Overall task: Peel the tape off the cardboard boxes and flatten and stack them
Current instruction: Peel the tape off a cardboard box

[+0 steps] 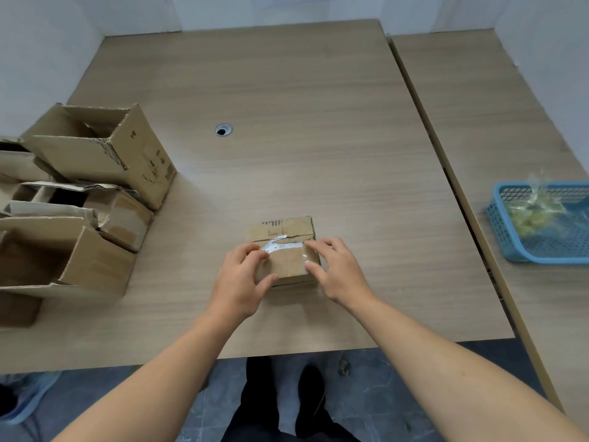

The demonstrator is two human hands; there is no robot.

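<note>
Two wooden tables [318, 90] stand against white walls [47, 43].

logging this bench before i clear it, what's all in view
taped box: one, brown, table centre, near edge
tape: one strip, whitish, across the taped box's top
open boxes: about four, brown, table's left edge
cable hole: one, grey-rimmed, mid table
table: one, light wood, centre
side table: one, light wood, right
basket: one, blue, side table
film wad: one, clear yellowish, in basket
legs: two, dark, below table edge
left hand: grips taped box's left side
right hand: grips its right side
</note>
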